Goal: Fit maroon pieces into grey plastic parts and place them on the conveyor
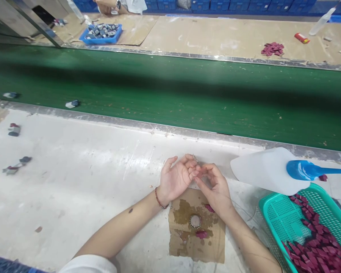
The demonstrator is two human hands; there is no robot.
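My left hand [178, 177] is palm up over the white work surface, its fingers partly curled and nothing visible in the palm. The fingertips of my right hand [214, 185] meet the left fingers in a pinch; whatever may be between them is too small to make out. Below the hands lies a stained brown cardboard piece [197, 252]. On it are a small round cap [195, 221] with a toothed rim, a dark red piece [201, 234] under the cap, and another red piece [209, 208] beside my right wrist.
A white bottle [264, 170] with a blue nozzle lies at right, by a green basket [284, 216] of dark red pieces. A green conveyor [170, 91] crosses behind, carrying small grey pieces [72, 104]. Beyond it are a blue tray [121, 34] and a person's hand [106, 5].
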